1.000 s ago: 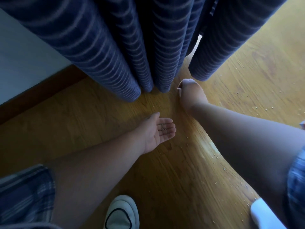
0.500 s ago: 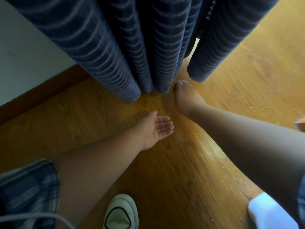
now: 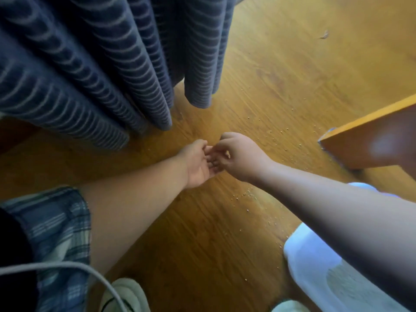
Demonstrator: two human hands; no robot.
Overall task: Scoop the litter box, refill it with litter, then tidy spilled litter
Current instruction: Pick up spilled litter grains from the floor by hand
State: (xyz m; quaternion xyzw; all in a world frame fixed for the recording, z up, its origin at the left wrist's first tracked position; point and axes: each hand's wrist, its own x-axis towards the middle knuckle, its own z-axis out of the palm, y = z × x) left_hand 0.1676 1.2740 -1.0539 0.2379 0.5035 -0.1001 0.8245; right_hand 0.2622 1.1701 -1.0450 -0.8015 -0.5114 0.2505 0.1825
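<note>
Head view, looking down at a wooden floor point(image 3: 202, 244).

- Left hand point(image 3: 198, 167): palm up, held just above the boards in mid-frame. The grip is loose, with fingers relaxed and slightly cupped, curled around nothing. A few dark specks lie in the palm, too blurred for me to name.
- Right hand point(image 3: 240, 157): back of the hand toward me, reaching in from the right. Its fingers point(image 3: 222, 152) are curled and bunched, and the tips meet the left palm. This grip looks like a tight pinch, but I cannot tell whether a grain is caught in it.
- Spilled litter point(image 3: 244, 194): small pale grains loose on the floor. One cluster lies just below the right wrist. A thin trail runs from there toward the lower right, and more grains are scattered beyond the right hand toward the upper right.
- White tub point(image 3: 310, 262): lower right, partly behind the right forearm, with something grey and grainy inside. It is probably the litter box, though blur prevents certainty.
- Dark blue striped curtain point(image 3: 101, 75): hangs in folds over the upper left, with its hem near the floor just beyond both hands.
- Orange-brown wooden panel point(image 3: 371, 143): right edge, well apart from the hands.
- Plaid shorts point(image 3: 58, 226) lower left, a grey cable point(image 3: 74, 265) crossing them, and a pale shoe point(image 3: 128, 293) at the bottom edge.
</note>
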